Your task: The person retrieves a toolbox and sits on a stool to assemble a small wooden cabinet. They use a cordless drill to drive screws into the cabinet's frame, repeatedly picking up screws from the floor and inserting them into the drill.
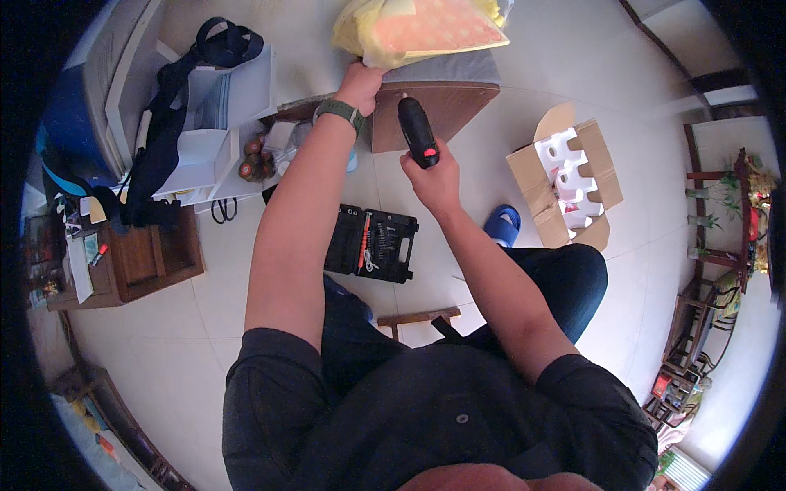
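Note:
A black cordless screwdriver with a red button is gripped in my right hand. Its tip points away from me, over the brown wooden front of a low cabinet. My left hand, below a green watch, reaches to the left top edge of that cabinet, just under a yellow and pink plastic-wrapped bundle. Its fingers are mostly hidden, so I cannot tell whether they hold anything. On the floor between my arms, a black tool case lies open with bits and a red-handled tool inside.
An open cardboard box with white packing stands at the right, near a blue slipper. White drawers with a dark strap and several round jars are at the left. A low wooden stool sits between my legs.

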